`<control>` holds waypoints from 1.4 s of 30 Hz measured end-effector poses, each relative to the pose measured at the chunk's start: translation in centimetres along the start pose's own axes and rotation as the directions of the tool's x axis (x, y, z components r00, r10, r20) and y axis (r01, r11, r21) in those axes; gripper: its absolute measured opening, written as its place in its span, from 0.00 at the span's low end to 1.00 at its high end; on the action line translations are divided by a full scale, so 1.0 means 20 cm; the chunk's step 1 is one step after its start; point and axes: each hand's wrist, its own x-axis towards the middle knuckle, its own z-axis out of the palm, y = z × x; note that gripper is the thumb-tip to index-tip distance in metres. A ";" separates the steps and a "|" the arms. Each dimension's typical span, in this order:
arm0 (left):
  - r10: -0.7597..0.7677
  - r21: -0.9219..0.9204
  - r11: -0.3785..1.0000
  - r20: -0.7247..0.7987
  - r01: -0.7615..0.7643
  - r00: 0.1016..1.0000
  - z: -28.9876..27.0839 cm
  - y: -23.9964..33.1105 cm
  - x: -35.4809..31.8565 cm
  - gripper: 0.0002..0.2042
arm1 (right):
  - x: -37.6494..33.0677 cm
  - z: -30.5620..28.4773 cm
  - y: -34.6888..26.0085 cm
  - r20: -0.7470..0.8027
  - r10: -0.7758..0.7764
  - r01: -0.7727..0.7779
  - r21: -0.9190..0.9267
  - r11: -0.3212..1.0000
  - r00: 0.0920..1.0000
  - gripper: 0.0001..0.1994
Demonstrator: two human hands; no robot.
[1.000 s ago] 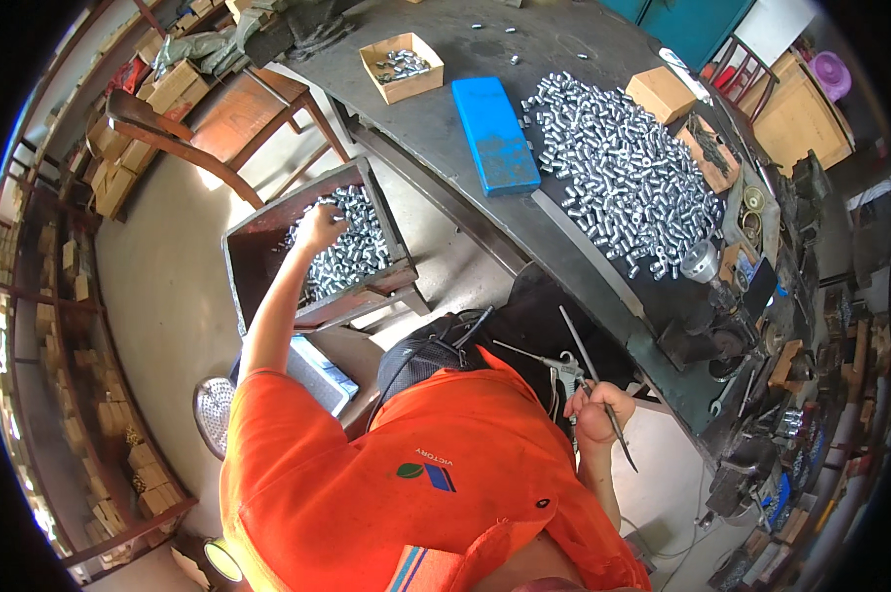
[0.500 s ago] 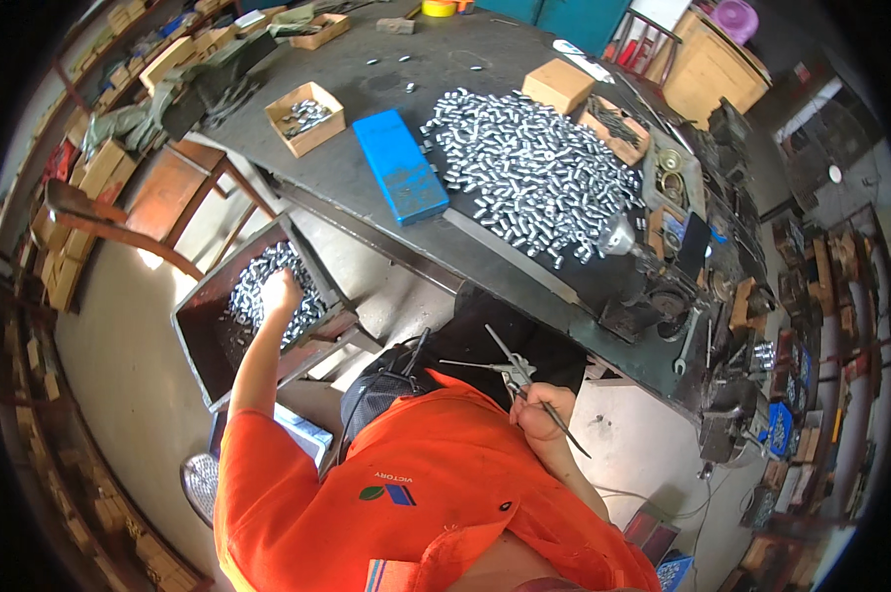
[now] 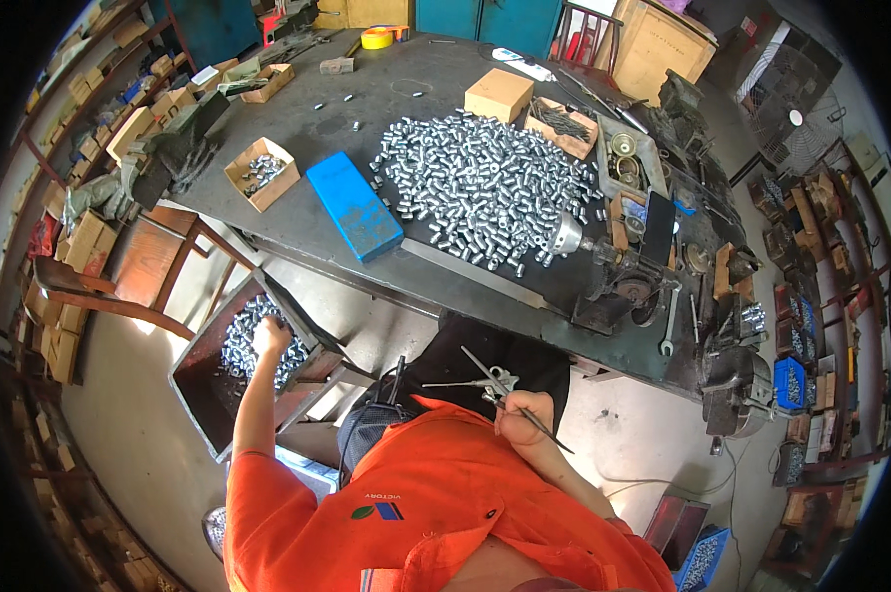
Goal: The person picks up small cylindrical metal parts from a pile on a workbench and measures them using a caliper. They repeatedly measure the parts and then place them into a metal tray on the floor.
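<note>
My left hand (image 3: 270, 336) reaches down into a drawer-like wooden box (image 3: 195, 400) at the left. Its fingers are bent closed among short silver metal cylinders (image 3: 236, 347). Whatever the fingers hold is too small to make out. In front of my body, my right hand (image 3: 525, 418) is closed around a metal tool (image 3: 498, 381). This tool has a silver middle and thin rods that cross at an angle, with one dark rod running out past my palm. The palm hides part of it.
On the dark workbench (image 3: 418, 308) lies a big heap of silver cylinders (image 3: 485, 183), beside a blue box (image 3: 353, 205) and a small wooden box (image 3: 261, 173). A chuck (image 3: 566, 235) points at the heap. A wooden chair (image 3: 140, 266) stands left; shelves line both sides.
The view has shifted, so the bench and heap sit further left. My left hand stays in the box, now a little lower in view. My right hand keeps its hold on the tool.
</note>
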 end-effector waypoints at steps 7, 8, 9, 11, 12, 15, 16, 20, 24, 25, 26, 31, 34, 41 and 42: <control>0.090 0.006 0.996 -0.035 -0.090 0.995 0.00 0.00 0.00 0.10 | 0.01 -0.02 -0.04 0.041 -0.033 0.038 -0.107 0.994 0.999 0.09; 0.122 -0.010 0.992 -0.056 -0.122 0.991 0.02 -0.07 0.02 0.09 | 0.02 -0.02 -0.04 0.049 -0.065 0.071 -0.132 0.989 0.997 0.10; 0.079 -0.160 0.984 0.038 -0.072 0.996 -0.01 -0.08 0.04 0.09 | 0.02 -0.02 -0.04 0.054 -0.088 0.095 -0.159 0.983 0.995 0.12; 0.134 -0.431 0.899 0.102 -0.078 0.986 -0.07 -0.12 0.03 0.09 | 0.02 -0.02 -0.04 0.016 -0.079 0.080 -0.193 0.978 0.997 0.12; 0.155 -0.571 0.816 0.079 -0.082 0.985 -0.13 -0.08 -0.02 0.09 | 0.02 -0.01 -0.04 -0.005 -0.068 0.065 -0.209 0.976 0.998 0.12; 0.281 -0.775 0.594 -0.051 -0.215 0.958 -0.38 0.17 -0.20 0.09 | 0.05 -0.03 -0.08 0.057 -0.079 0.087 -0.168 0.982 0.995 0.12; 0.329 -0.771 0.583 -0.066 -0.257 0.942 -0.51 0.32 -0.30 0.09 | 0.07 -0.03 -0.09 0.085 -0.119 0.129 -0.120 0.984 0.989 0.12; 0.495 -0.940 0.326 0.079 -0.101 0.865 -0.69 0.68 -0.53 0.08 | 0.11 0.04 -0.10 0.016 -0.161 0.162 -0.188 0.969 0.987 0.09; 0.713 -0.959 0.008 0.203 0.282 0.671 -0.63 0.95 -0.73 0.08 | 0.16 0.05 -0.19 0.083 -0.325 0.334 -0.329 0.883 0.942 0.09; 0.755 -0.917 0.025 0.279 0.399 0.594 -0.63 1.01 -0.78 0.09 | 0.17 0.06 -0.23 0.088 -0.321 0.332 -0.328 0.884 0.943 0.11; 0.790 -0.859 0.049 0.345 0.509 0.507 -0.62 1.06 -0.83 0.09 | 0.18 0.07 -0.26 0.093 -0.317 0.330 -0.327 0.886 0.944 0.14; 0.852 -0.764 0.120 0.407 0.634 0.329 -0.54 1.19 -0.96 0.14 | 0.22 0.04 -0.30 0.117 -0.286 0.309 -0.318 0.896 0.951 0.11; 0.835 -0.780 0.169 0.438 0.602 0.333 -0.50 1.20 -0.98 0.13 | 0.24 0.05 -0.31 0.087 -0.280 0.292 -0.348 0.891 0.956 0.10; 0.809 -0.916 0.343 0.401 0.209 0.430 -0.56 1.22 -1.01 0.07 | 0.26 0.06 -0.26 0.174 -0.293 0.340 -0.413 0.845 0.940 0.10; 0.809 -0.915 0.350 0.404 0.201 0.427 -0.57 1.23 -1.02 0.06 | 0.27 0.06 -0.26 0.188 -0.316 0.367 -0.422 0.829 0.930 0.10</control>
